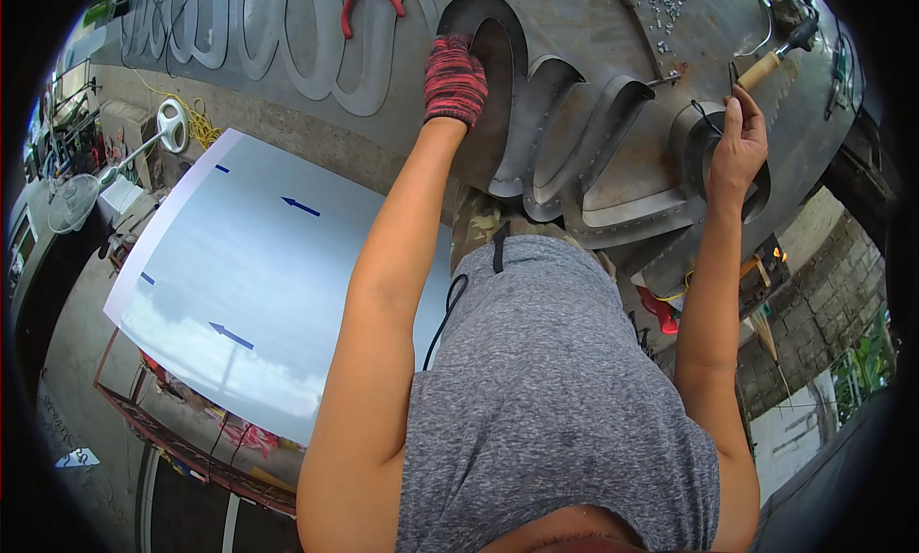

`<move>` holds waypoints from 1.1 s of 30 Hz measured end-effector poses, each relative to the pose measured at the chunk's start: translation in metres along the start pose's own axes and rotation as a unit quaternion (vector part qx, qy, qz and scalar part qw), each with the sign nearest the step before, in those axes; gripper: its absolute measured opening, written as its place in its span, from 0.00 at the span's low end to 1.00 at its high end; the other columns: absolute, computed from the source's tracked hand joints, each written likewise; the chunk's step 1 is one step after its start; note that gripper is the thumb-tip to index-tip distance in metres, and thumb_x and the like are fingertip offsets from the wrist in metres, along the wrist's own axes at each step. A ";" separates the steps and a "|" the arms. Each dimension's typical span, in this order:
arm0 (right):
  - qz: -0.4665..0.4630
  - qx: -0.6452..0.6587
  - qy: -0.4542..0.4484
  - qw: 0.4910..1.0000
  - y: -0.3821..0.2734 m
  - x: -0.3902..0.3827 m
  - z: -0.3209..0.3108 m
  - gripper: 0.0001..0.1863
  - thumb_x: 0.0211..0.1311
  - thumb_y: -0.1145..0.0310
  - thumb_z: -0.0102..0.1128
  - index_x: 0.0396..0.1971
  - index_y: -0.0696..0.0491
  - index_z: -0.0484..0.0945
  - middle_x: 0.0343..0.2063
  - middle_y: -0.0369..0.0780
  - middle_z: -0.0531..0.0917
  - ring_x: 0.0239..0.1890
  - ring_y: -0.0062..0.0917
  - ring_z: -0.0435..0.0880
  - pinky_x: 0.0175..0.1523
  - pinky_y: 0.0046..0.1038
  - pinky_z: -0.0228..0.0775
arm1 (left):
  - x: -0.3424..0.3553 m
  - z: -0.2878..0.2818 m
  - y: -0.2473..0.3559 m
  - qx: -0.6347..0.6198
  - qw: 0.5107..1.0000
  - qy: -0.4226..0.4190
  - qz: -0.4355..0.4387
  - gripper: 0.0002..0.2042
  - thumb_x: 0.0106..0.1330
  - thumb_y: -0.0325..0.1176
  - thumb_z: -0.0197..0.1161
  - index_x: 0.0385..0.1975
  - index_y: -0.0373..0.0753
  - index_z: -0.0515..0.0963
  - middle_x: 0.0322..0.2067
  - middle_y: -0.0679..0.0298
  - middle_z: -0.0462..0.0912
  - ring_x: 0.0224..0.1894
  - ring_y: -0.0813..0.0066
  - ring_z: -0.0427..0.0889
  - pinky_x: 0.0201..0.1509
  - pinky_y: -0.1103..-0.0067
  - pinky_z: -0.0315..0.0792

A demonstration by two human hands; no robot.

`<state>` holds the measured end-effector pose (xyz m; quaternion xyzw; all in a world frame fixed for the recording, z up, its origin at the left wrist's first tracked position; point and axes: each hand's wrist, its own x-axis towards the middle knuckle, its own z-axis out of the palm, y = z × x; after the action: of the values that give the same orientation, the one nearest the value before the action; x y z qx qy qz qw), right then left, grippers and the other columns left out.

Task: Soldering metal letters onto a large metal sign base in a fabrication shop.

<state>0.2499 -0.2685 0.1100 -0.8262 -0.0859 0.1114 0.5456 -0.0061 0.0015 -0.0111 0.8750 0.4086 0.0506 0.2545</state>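
Note:
My left hand [454,84], in a red-and-black knit glove, grips the raised edge of a dark, curved sheet-metal form [507,60] with looping outlines and dotted seams. My bare right hand [739,141] is closed on a thin dark piece [732,74], too small to identify, over the form's right end. Just beyond it lies a tool with a wooden handle [759,71] and a dark head. Red-handled pliers [347,17] rest on flat looped cut-outs [306,65] at the upper left.
The grey metal work surface [814,93] carries scattered small metal bits [661,7]. A large pale sheet with blue arrows [239,275] lies at my left, above a rusty frame [182,448]. A fan [72,203], yellow cord [204,122] and red object [656,312] are around.

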 end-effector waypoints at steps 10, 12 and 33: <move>-0.010 -0.004 -0.027 1.000 -0.024 -0.038 -0.017 0.14 0.73 0.69 0.60 0.53 0.60 0.81 0.44 0.36 0.84 0.46 0.16 0.80 0.54 0.20 0.71 | -0.030 -0.021 -0.019 -0.159 0.982 -0.088 -0.055 0.20 0.70 0.36 0.62 0.59 0.35 0.77 0.53 0.48 0.77 0.58 0.51 0.77 0.64 0.65 0.71; -0.015 -0.002 -0.030 0.999 -0.027 -0.045 -0.018 0.14 0.73 0.69 0.60 0.53 0.60 0.81 0.44 0.36 0.84 0.46 0.16 0.81 0.54 0.20 0.71 | -0.037 -0.023 -0.025 -0.149 0.984 -0.092 -0.043 0.21 0.70 0.36 0.62 0.61 0.35 0.76 0.54 0.48 0.77 0.59 0.52 0.77 0.65 0.66 0.70; -0.061 -0.025 -0.173 0.983 -0.050 -0.118 0.007 0.14 0.70 0.68 0.61 0.52 0.55 0.81 0.39 0.34 0.83 0.37 0.16 0.77 0.46 0.21 0.71 | -0.097 -0.030 -0.046 -0.231 0.962 -0.105 -0.103 0.20 0.75 0.39 0.55 0.62 0.37 0.76 0.58 0.48 0.77 0.63 0.52 0.74 0.69 0.66 0.67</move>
<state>0.1332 -0.2741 0.1646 -0.8008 -0.2324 0.2169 0.5076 -0.1106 -0.0332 0.0041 0.7461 0.4445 0.0254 0.4950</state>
